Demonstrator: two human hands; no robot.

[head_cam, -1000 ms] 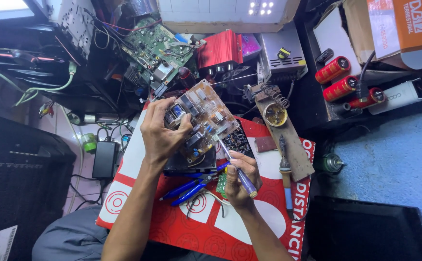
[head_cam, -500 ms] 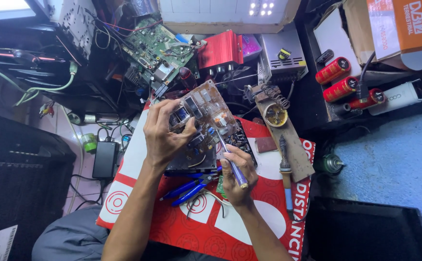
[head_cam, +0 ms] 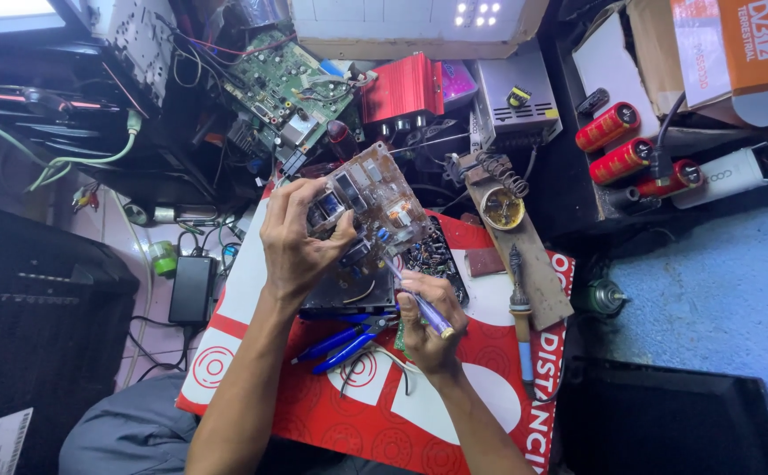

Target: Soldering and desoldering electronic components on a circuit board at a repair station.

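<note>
The left hand [head_cam: 300,246] grips the brown board [head_cam: 368,211], now tilted up off the red mat [head_cam: 252,290] more steeply than a second ago. The right hand [head_cam: 428,321] clasps a tool [head_cam: 419,299], probably a screwdriver, its tip at the board's lower edge, above the blue pliers [head_cam: 344,339].

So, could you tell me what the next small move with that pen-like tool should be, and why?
Probably ease the tool's tip a little further onto the tan circuit board. The left hand grips the board tilted up off the red mat, and the right hand holds the tool with its tip right at the board's lower edge, among its components.
</note>
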